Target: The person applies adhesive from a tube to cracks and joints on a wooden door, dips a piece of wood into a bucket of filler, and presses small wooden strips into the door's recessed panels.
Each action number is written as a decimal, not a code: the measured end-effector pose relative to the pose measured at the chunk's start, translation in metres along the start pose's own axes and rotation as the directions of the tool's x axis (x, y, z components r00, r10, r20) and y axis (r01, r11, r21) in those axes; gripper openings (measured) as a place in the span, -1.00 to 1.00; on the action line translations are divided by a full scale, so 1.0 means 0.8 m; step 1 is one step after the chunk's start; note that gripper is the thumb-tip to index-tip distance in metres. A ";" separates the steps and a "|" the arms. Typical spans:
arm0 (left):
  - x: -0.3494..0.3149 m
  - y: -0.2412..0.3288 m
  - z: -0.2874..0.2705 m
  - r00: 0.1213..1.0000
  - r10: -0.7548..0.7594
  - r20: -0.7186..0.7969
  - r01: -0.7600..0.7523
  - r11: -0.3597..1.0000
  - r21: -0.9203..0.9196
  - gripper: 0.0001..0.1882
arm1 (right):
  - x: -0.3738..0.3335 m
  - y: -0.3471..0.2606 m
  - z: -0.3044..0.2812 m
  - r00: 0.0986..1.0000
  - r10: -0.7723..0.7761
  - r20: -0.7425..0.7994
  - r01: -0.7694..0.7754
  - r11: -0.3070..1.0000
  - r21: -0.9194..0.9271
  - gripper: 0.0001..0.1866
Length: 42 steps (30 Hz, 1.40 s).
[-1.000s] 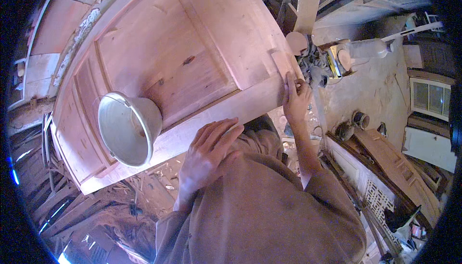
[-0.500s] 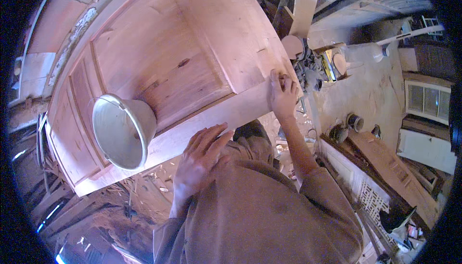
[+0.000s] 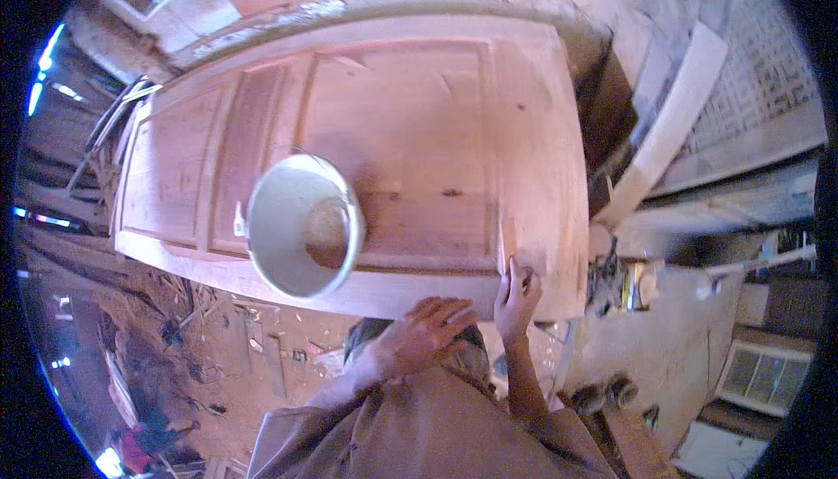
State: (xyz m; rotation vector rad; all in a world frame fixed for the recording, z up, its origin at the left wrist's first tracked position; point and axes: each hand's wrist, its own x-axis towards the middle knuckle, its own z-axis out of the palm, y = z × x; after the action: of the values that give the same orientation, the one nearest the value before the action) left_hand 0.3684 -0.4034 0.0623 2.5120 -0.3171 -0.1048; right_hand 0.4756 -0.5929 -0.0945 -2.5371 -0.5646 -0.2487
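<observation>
A: Where do we have the wooden strip (image 3: 509, 238), and how are we holding it?

B: It lies right of centre, on the panelled door (image 3: 419, 147), by the right edge of the large panel. Our right hand (image 3: 518, 294) seems clamped on its near end, thumb and fingers together. Our left hand (image 3: 434, 325) is apart from it, fingers spread and gripping nothing, by the door's near edge; we can't tell whether it touches the wood.

A: How do we handle the strip well?

B: We'd hold it flat with light, even pressure, and mind the step where frame meets panel, since a corner could catch there. Our left palm on the near rail would probably steady us.

A: And what's in our way?

B: Mainly the pale bucket (image 3: 278, 217), left of centre on the door, with something brown (image 3: 328, 233) in it. We'd reach around it. Just left of it is a small white bottle (image 3: 239, 220), easily knocked. A long plank (image 3: 670, 130) slants across the upper right, beyond the door's end, and wood scraps (image 3: 277, 366) litter the floor (image 3: 218, 374) at lower left, so we'd watch our feet.
</observation>
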 end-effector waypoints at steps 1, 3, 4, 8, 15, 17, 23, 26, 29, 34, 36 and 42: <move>-0.006 -0.010 0.007 1.000 0.008 0.017 -0.008 0.999 0.048 -0.47 | 0.004 -0.019 0.006 0.999 -0.033 -0.009 0.033 0.999 0.020 -0.56; -0.022 -0.012 0.007 0.999 -0.029 -0.027 0.030 1.000 0.011 -0.47 | 0.009 -0.052 0.014 0.986 -0.145 0.077 0.124 0.966 0.226 -0.50; -0.028 -0.012 0.002 0.998 -0.048 -0.045 0.045 0.998 -0.051 -0.47 | 0.009 -0.069 0.021 0.983 -0.168 0.071 0.147 0.961 0.236 -0.50; -0.061 -0.033 -0.049 0.988 0.041 -0.147 -0.068 0.980 -0.185 -0.58 | -0.006 -0.119 0.050 0.973 -0.200 0.117 0.184 0.974 0.133 -0.60; -0.191 -0.116 -0.157 0.127 -0.563 -0.817 -0.027 0.821 -0.570 -0.78 | -0.052 -0.167 0.102 0.977 -0.065 0.201 0.098 0.982 -0.159 -0.59; -0.220 -0.219 -0.170 0.009 -0.522 -0.853 0.214 0.834 -0.509 -0.77 | -0.060 -0.157 0.113 0.988 -0.034 0.151 0.069 0.970 -0.232 -0.58; -0.361 -0.505 -0.083 0.190 -0.532 -0.825 0.881 0.463 -0.096 -0.41 | -0.069 -0.198 0.099 0.999 0.030 -0.044 -0.027 0.997 0.068 -0.60; -0.365 -0.540 -0.070 0.256 -0.731 -0.633 0.876 0.452 -0.167 -0.43 | -0.072 -0.249 0.071 0.994 -0.032 -0.103 0.031 0.999 -0.007 -0.63; -0.369 -0.562 -0.057 0.215 -0.708 -0.673 0.840 0.485 -0.243 -0.56 | -0.083 -0.257 0.074 0.990 0.006 -0.139 0.014 0.990 0.140 -0.67; -0.359 -0.512 -0.089 0.059 -0.795 -0.604 0.519 0.542 -0.662 -0.77 | -0.084 -0.299 0.063 0.959 -0.076 -0.274 0.101 0.992 0.079 -0.65; -0.350 -0.463 -0.095 -0.014 -0.734 -0.679 0.376 0.626 -0.683 -0.76 | -0.083 -0.328 0.051 0.966 0.040 -0.255 0.020 0.974 0.226 -0.66; -0.338 -0.270 -0.179 0.462 -0.662 -0.590 0.173 0.719 -0.673 -0.76 | -0.080 -0.440 0.017 0.976 -0.213 -0.042 0.210 0.875 0.436 -0.55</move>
State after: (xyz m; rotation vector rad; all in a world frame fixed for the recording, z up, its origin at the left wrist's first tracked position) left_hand 0.1715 -0.0854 0.0559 1.7422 0.6941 0.6753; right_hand 0.2644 -0.3350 0.0354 -2.0399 -0.8049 -0.1655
